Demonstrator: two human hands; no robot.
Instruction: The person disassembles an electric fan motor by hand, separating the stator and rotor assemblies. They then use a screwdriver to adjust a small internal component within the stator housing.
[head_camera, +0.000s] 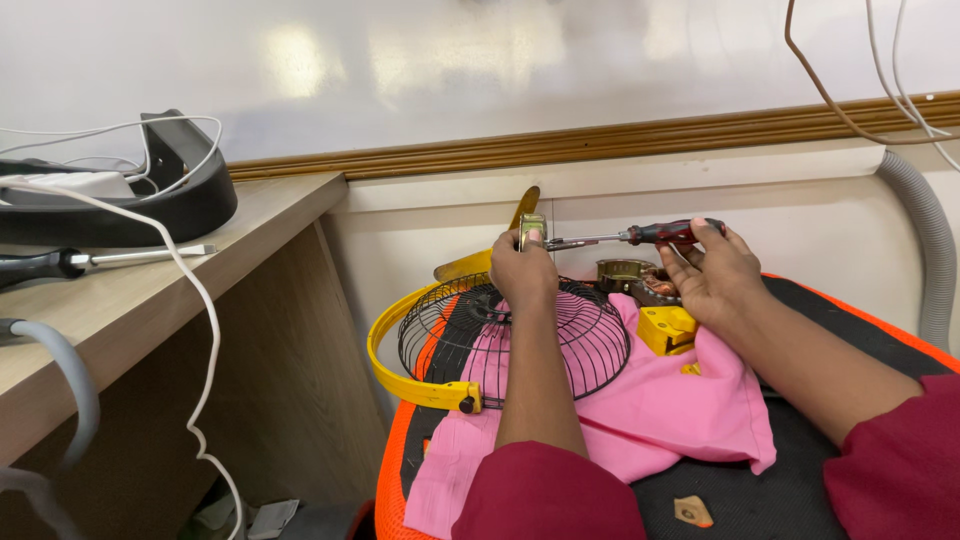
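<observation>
1. Black mat with orange edge (850, 320) fills the lower right, set against a pale wall with wooden trim (600, 145).
2. Wooden bench (150, 290) at 9 o'clock carries a spare screwdriver (90, 262) and white cable (200, 300).
3. Pink cloth (670, 410) lies on the mat, with the black wire fan guard (520, 345) with its yellow rim domed over it; inside it only cloth shows.
4. Left hand (523, 270) pinches a small metal part (532, 228) at 12 o'clock.
5. Right hand (715, 275) grips a red-handled screwdriver (640, 237), tip meeting that part.

Bright, even light fills the scene, with soft pale glare patches on the glossy wall (400, 60) above. Shadows are faint, deepest under the wooden tabletop (150, 290) at left. Focus is sharp overall, with slight bending near the frame edges.
</observation>
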